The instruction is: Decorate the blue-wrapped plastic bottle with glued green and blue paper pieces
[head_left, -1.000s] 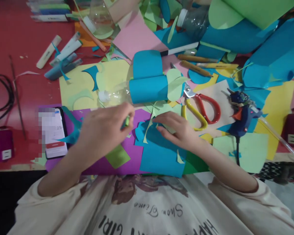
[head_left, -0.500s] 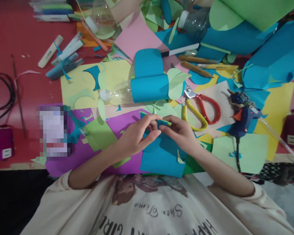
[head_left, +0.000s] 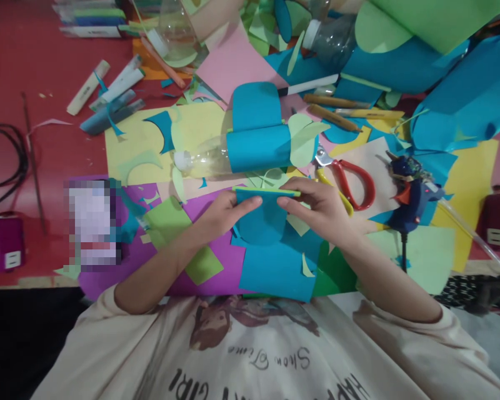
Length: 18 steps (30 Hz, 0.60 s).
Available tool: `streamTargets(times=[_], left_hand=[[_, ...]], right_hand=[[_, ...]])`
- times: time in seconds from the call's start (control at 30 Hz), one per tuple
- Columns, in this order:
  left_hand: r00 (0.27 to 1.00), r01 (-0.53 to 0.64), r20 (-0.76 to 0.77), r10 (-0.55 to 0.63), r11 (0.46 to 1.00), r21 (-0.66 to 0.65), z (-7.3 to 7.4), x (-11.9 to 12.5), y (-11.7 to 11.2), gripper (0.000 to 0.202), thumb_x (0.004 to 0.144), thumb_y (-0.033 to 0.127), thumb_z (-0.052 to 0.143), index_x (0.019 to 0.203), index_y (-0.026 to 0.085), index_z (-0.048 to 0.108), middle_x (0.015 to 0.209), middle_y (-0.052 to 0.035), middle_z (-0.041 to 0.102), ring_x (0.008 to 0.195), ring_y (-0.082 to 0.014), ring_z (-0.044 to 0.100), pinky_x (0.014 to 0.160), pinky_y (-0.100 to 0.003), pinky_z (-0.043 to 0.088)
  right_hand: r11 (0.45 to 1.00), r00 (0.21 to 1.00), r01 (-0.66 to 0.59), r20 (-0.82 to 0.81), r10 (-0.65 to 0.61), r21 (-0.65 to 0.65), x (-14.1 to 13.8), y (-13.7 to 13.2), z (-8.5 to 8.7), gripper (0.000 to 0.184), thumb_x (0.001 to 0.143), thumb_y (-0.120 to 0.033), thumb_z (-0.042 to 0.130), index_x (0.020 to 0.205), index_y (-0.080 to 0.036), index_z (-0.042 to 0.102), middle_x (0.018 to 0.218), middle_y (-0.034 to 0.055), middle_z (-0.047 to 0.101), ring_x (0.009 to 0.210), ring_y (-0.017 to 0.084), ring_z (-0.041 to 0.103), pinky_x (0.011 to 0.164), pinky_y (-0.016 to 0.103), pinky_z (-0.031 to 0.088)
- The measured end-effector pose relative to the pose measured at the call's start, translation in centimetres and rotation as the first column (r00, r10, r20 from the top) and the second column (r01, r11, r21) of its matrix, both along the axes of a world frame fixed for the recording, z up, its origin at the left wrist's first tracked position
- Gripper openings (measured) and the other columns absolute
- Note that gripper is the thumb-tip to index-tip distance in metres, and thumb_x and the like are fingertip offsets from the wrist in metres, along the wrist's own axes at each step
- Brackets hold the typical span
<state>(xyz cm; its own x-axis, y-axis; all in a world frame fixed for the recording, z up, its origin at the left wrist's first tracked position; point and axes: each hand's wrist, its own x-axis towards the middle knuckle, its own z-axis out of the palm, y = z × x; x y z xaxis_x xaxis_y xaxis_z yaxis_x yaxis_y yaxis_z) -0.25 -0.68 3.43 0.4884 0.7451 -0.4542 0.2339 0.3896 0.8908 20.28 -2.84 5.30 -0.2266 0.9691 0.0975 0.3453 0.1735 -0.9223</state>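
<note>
A blue paper piece [head_left: 261,219] with a rounded lower end and a green strip along its top edge is held between both hands. My left hand [head_left: 227,214] pinches its left corner, thumb on the near face. At the right corner my right hand [head_left: 316,206] grips it the same way, with fingers behind. Just beyond the hands lies a clear plastic bottle [head_left: 206,162], wrapped in a blue paper band [head_left: 260,149] with a blue flap [head_left: 256,105] on its far side and pale green paper pieces [head_left: 303,139] at its base end.
Scissors [head_left: 356,183] with red and yellow handles lie right of the bottle. A dark blue glue gun [head_left: 410,200] with a cord is farther right. Markers [head_left: 116,91] lie at the left, near a pixelated phone-like object [head_left: 92,222]. Coloured paper sheets and scraps cover much of the red table [head_left: 8,83].
My hands have moved apart along the blue piece's top edge. The piece now hangs spread between them, its green strip in full view. The bottle appears shifted slightly right.
</note>
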Motion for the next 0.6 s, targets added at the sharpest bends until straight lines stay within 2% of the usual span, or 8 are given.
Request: streamTargets(times=[0.1,0.17,0.2,0.27,0.33,0.43,0.5,0.6], left_hand=[[0.998,-0.051,-0.035,0.052,0.999,0.009,-1.0,-0.1,0.0,0.05,0.077,0.062,0.063,0.054,0.019,0.051,0.046,0.0017,0.042,0.05,-0.0135,0.048,0.046,-0.027,0.034],[0.997,-0.077,-0.025,0.078,0.997,0.009,-1.2,-0.1,0.1,0.05,0.076,0.062,0.064,0.054,0.019,0.05,0.047,0.0015,0.043,0.051,-0.0141,0.049,0.047,-0.027,0.035],[0.996,-0.087,-0.015,0.087,0.996,0.006,-1.2,-0.2,0.2,0.048,0.076,0.061,0.065,0.055,0.02,0.051,0.048,0.0012,0.045,0.052,-0.0149,0.051,0.048,-0.028,0.036],[0.995,-0.1,0.001,0.1,0.995,-0.004,-1.1,-0.2,0.2,0.045,0.076,0.058,0.066,0.057,0.02,0.053,0.05,0.0004,0.049,0.054,-0.0165,0.054,0.05,-0.029,0.039],[0.994,-0.107,0.015,0.107,0.994,-0.02,-0.9,-0.1,0.2,0.042,0.076,0.057,0.067,0.059,0.02,0.055,0.052,-0.0001,0.052,0.057,-0.0177,0.056,0.053,-0.03,0.041],[0.993,-0.108,0.037,0.11,0.992,-0.07,-0.9,-0.1,0.0,0.042,0.076,0.057,0.066,0.06,0.019,0.055,0.054,0.0001,0.054,0.056,-0.0165,0.055,0.054,-0.03,0.042],[0.989,-0.109,0.083,0.12,0.986,-0.123,-1.1,-0.1,-0.1,0.043,0.075,0.058,0.066,0.062,0.018,0.057,0.057,-0.0001,0.057,0.055,-0.0152,0.055,0.054,-0.029,0.043],[0.972,-0.119,0.179,0.156,0.972,-0.202,-1.5,0.0,-0.2,0.044,0.072,0.06,0.069,0.068,0.017,0.062,0.067,-0.002,0.066,0.061,-0.0158,0.06,0.06,-0.029,0.048]], right_hand=[[0.938,0.967,0.153,0.148,-0.207,0.312,1.1,1.0,0.2,0.028,0.089,-0.043,0.058,0.07,-0.023,0.056,0.063,0.0006,0.055,0.059,0.014,0.055,0.057,0.03,0.048],[0.87,0.915,0.26,0.179,-0.361,0.42,2.1,2.0,0.3,0.018,0.09,-0.042,0.055,0.085,-0.026,0.058,0.078,0.0044,0.06,0.075,0.019,0.062,0.066,0.034,0.052],[0.872,0.904,0.258,0.214,-0.37,0.417,2.6,2.6,0.4,0.017,0.09,-0.041,0.056,0.1,-0.027,0.058,0.095,0.0079,0.063,0.089,0.021,0.064,0.073,0.037,0.054],[0.93,0.91,0.157,0.318,-0.267,0.332,3.5,3.8,0.5,0.049,0.087,-0.039,0.062,0.131,-0.028,0.044,0.133,0.0136,0.054,0.121,0.027,0.056,0.091,0.043,0.053],[0.972,0.912,0.026,0.393,-0.12,0.234,4.1,4.9,0.3,0.067,0.085,-0.04,0.065,0.143,-0.028,0.033,0.149,0.013,0.042,0.137,0.03,0.043,0.105,0.048,0.046],[0.972,0.9,-0.092,0.435,-0.011,0.216,4.2,6.1,-0.4,0.058,0.084,-0.041,0.066,0.137,-0.028,0.045,0.142,0.0097,0.052,0.136,0.029,0.046,0.11,0.049,0.043],[0.957,0.9,-0.103,0.435,-0.026,0.271,4.0,6.6,-1.0,0.05,0.084,-0.038,0.066,0.131,-0.029,0.052,0.136,0.0083,0.057,0.132,0.029,0.05,0.109,0.048,0.045],[0.937,0.901,-0.077,0.426,-0.082,0.342,3.3,7.0,-2.1,0.046,0.085,-0.033,0.064,0.129,-0.033,0.051,0.137,0.0071,0.056,0.133,0.028,0.049,0.11,0.049,0.043]])
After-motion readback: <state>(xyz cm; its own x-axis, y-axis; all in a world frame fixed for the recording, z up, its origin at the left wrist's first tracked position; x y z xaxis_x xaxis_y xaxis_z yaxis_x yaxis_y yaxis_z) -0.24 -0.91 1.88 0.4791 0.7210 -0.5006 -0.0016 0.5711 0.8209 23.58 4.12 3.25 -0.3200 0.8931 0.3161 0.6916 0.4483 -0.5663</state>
